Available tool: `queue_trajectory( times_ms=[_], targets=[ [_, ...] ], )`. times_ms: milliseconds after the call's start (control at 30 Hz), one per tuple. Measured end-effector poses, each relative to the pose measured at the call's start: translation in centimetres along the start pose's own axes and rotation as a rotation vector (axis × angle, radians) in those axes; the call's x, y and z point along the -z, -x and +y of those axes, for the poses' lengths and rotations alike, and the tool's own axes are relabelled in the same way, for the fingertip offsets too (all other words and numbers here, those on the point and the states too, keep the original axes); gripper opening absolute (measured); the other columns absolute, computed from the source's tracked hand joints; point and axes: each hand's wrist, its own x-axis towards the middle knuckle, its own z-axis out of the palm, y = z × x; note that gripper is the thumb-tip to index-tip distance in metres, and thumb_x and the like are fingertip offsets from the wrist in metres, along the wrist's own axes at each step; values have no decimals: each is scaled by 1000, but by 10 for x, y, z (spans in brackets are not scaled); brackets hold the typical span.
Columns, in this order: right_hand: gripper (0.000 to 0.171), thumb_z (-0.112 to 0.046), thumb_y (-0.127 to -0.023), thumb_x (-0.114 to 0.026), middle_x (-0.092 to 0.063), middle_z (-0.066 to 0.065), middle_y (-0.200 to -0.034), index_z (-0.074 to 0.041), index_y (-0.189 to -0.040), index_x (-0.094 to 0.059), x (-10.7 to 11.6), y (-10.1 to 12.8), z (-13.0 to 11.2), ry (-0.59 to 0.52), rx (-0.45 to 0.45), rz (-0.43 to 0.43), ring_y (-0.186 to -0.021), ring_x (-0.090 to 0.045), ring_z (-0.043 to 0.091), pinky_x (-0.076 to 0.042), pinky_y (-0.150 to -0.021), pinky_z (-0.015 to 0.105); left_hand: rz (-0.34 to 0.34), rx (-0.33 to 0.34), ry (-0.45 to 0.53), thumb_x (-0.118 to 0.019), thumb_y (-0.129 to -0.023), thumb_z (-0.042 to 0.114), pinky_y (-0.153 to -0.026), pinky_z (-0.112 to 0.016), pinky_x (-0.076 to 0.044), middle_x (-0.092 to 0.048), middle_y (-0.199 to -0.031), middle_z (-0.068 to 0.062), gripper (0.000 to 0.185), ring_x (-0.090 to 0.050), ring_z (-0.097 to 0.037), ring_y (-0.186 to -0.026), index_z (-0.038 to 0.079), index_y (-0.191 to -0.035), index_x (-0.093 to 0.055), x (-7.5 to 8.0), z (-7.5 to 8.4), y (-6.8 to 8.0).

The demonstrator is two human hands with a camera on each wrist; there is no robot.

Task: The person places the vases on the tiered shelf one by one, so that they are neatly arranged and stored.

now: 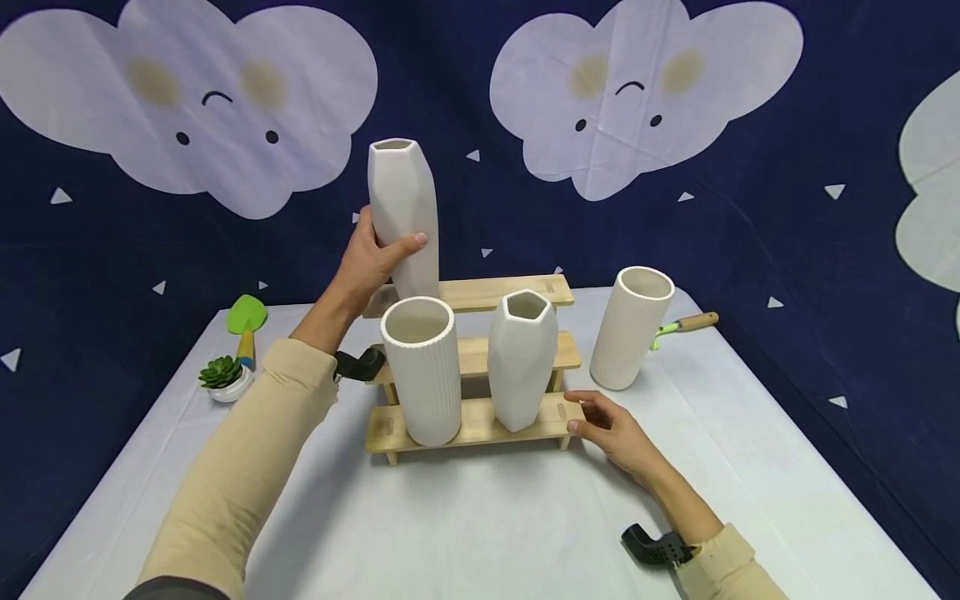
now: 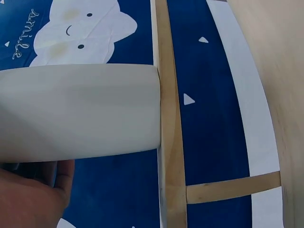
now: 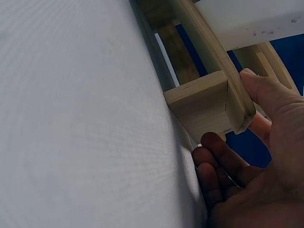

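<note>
My left hand (image 1: 372,254) grips a tall white faceted vase (image 1: 405,196), the thumb across its front. The vase stands upright, its base at the top tier of a three-tier wooden stand (image 1: 510,293); in the left wrist view its base (image 2: 152,109) meets the shelf board (image 2: 170,109). At the stand's lowest tier, my right hand (image 1: 611,429) holds the right end, with the thumb (image 3: 266,90) on the board's upper face and other fingers curled below. On that tier are a ribbed white cylindrical vase (image 1: 423,375) and a shorter faceted white vase (image 1: 522,362).
A second ribbed vase (image 1: 630,329) stands on the white table (image 1: 480,525) right of the stand, with a wooden-handled garden tool (image 1: 693,322) behind it. At the left lie a green toy-like trowel (image 1: 246,317) and a small potted succulent (image 1: 225,379). A dark cloud-print cloth (image 1: 442,83) hangs behind.
</note>
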Motion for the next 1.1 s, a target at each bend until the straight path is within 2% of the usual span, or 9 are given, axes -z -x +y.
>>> queue_trajectory(
  times_ms=[433, 800, 1100],
  targets=[
    [47, -24, -87, -67, -61, 21, -119, -14, -130, -52, 0, 0, -1, 4, -11, -3, -101, -57, 20, -46, -83, 24, 0, 1, 15, -70, -81, 24, -99, -48, -42, -44, -134, -12, 76, -50, -28, -116, 15, -140, -23, -1, 1, 1],
    [46, -22, -87, -67, -62, 21, -116, -13, -130, -52, 0, 2, -2, 6, 8, 0, -99, -57, 20, -46, -82, 23, -13, 11, -22, -71, -81, 26, -100, -50, -41, -42, -137, -13, 79, -49, -30, -120, 15, -141, -21, 0, 1, 2],
    [46, -23, -87, -67, -62, 20, -115, -13, -129, -53, 0, 2, -3, 12, 9, 7, -95, -57, 17, -47, -80, 23, -11, -23, -22, -70, -82, 26, -102, -49, -40, -41, -139, -13, 77, -47, -28, -122, 15, -142, -22, 5, 0, 5]
  ],
)
